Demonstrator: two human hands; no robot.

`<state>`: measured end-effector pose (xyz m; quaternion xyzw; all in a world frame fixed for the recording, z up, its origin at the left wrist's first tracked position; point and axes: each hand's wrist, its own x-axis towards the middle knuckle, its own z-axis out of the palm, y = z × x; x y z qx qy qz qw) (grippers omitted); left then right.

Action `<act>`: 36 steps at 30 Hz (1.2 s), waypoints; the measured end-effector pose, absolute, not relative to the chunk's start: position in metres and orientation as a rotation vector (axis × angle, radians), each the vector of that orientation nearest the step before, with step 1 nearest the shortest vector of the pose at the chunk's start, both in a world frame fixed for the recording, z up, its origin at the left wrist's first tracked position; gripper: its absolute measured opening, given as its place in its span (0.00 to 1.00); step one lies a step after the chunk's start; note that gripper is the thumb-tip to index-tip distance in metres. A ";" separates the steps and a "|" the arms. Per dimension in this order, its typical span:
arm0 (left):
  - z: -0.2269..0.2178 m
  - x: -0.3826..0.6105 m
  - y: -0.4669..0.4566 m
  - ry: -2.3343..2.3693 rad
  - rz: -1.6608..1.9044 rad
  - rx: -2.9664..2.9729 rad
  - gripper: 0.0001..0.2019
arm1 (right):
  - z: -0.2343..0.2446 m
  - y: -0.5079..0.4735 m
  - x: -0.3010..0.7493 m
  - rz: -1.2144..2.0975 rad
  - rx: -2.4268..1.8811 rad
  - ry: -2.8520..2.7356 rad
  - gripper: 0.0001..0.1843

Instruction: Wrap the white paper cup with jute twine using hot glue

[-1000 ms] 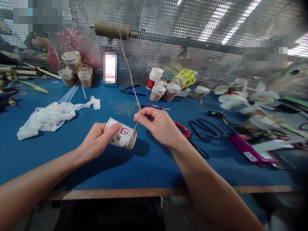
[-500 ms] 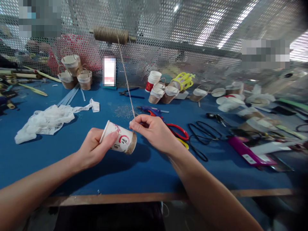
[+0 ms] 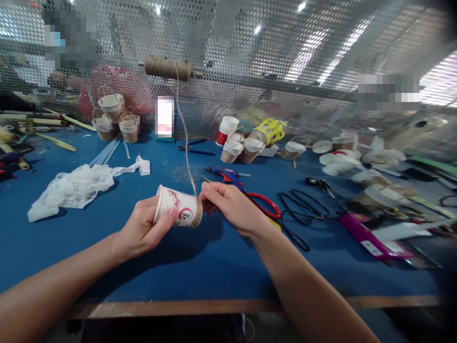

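My left hand is closed around a white paper cup with red blossom print and dark characters. The cup lies tipped on its side in the air, mouth to the left, with brown twine wound round its base end. A strand of twine hangs with a slight curve from the twine roll down to that wound band. My right hand pinches at the base end, where the strand meets the cup; its fingertips are partly hidden.
Behind the hands lie a blue glue gun, red-handled scissors and pliers. White mesh cloth is at left. Twine-covered cups stand at the back; a black cord and purple package lie right.
The strand has gone from taut to slack and curved. The cup has turned in my left hand and lies more level. My right fingertips have moved slightly right and down, against the cup's base.
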<state>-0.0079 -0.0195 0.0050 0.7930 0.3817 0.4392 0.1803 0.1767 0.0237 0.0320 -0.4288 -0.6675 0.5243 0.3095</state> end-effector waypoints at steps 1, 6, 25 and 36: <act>0.004 -0.009 -0.018 1.092 1.217 2.237 0.12 | 0.031 0.024 0.177 1.465 -1.114 -1.738 0.19; 0.003 -0.012 -0.009 0.991 1.103 2.221 0.11 | 0.026 0.028 0.178 1.606 -0.994 -1.580 0.13; -0.003 -0.006 0.000 1.131 1.126 1.231 0.13 | 0.019 0.042 0.173 1.161 -1.135 -1.695 0.09; -0.004 -0.006 0.000 1.064 1.031 1.430 0.15 | 0.084 0.161 0.119 1.278 -1.227 -1.730 0.11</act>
